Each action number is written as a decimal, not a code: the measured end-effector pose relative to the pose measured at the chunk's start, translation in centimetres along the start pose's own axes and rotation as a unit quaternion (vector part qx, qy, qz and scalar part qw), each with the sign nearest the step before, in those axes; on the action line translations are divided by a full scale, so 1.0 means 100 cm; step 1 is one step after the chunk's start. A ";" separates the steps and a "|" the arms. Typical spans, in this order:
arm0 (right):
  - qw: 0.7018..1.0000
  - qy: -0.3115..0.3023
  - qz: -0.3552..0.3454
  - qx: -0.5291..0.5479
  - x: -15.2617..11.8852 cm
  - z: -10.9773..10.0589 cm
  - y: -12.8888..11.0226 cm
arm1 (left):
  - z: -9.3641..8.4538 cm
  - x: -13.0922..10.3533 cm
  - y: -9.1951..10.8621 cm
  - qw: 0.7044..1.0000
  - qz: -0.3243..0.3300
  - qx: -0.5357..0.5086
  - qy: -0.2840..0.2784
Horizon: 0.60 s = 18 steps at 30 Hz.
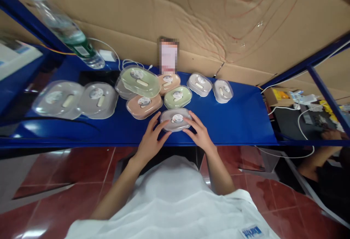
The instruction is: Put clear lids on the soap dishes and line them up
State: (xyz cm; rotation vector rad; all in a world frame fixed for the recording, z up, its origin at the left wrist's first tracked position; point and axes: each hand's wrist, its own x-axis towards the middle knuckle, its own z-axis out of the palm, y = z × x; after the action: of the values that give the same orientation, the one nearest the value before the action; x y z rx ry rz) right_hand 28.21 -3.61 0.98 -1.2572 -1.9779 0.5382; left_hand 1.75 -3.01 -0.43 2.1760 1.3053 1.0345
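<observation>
A grey soap box (176, 126) with a clear lid and a round label lies on the blue table near its front edge. My left hand (153, 135) grips its left end, fingers on the lid and thumb at the near side. At the right end, my right hand (199, 129) holds it the same way. Just behind stands a green soap box (178, 97), with a pinkish-brown soap box (144, 106) to its left. Another green soap box (140, 81) rests tilted on neighbouring boxes, and a second pinkish-brown box (171, 82) sits behind.
Two grey boxes (97, 100) stand at the left, two more (199, 84) at the back right. A water bottle (71, 36), white cable (132, 62) and upright blurred phone-like object (168, 55) are along the cardboard wall (131, 16). At the right, another person's arm (314, 162) shows.
</observation>
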 end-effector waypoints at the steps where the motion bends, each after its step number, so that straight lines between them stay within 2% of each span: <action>1: 1.000 0.005 0.004 0.000 0.000 0.000 0.000 | 0.000 0.001 0.000 1.000 -0.012 -0.007 -0.011; 6: 1.000 0.011 0.005 -0.028 -0.006 0.004 -0.007 | -0.002 0.004 -0.002 0.999 -0.008 -0.010 -0.040; 10: 0.997 0.033 0.024 -0.060 -0.035 -0.006 -0.009 | -0.006 0.001 0.002 0.996 0.030 0.009 -0.082; 12: 0.992 0.068 0.058 -0.093 -0.062 -0.026 0.000 | -0.012 -0.002 0.004 0.996 0.037 0.010 -0.083; 14: 0.977 0.126 0.101 -0.141 -0.091 -0.057 0.019 | -0.021 -0.007 0.002 0.998 0.029 0.014 -0.059; 16: 0.954 0.178 0.144 -0.195 -0.114 -0.094 0.047 | -0.031 -0.012 -0.004 0.999 0.023 0.033 -0.019; 18: 0.924 0.211 0.191 -0.257 -0.125 -0.131 0.080 | -0.039 -0.018 -0.013 0.997 0.029 0.060 0.024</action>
State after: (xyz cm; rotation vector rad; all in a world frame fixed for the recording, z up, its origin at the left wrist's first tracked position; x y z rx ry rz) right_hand 46.23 -11.80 -0.17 -1.9184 -1.5525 -0.1006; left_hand -2.48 -4.08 0.57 2.3041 1.3645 1.0613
